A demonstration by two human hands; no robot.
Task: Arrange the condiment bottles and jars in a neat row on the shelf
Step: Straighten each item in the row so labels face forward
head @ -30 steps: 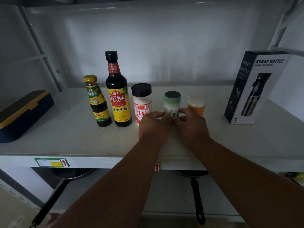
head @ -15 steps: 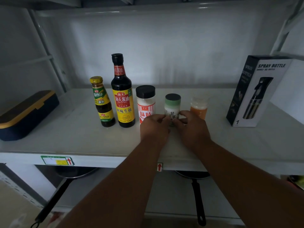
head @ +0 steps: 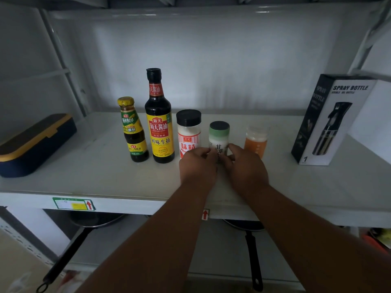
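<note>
- Green-capped jar (head: 219, 137) stands upright at twelve o'clock between both hands.
- Left hand (head: 197, 166) pinches its nine o'clock side.
- Right hand (head: 245, 168) pinches three o'clock.

Both hands (head: 222, 168) forward, fingertips pinching.

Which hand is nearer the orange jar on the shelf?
Right. The right hand sits just in front and left of the orange jar, gripping the green-capped jar. The left hand holds that jar's far side, farther away.
</note>
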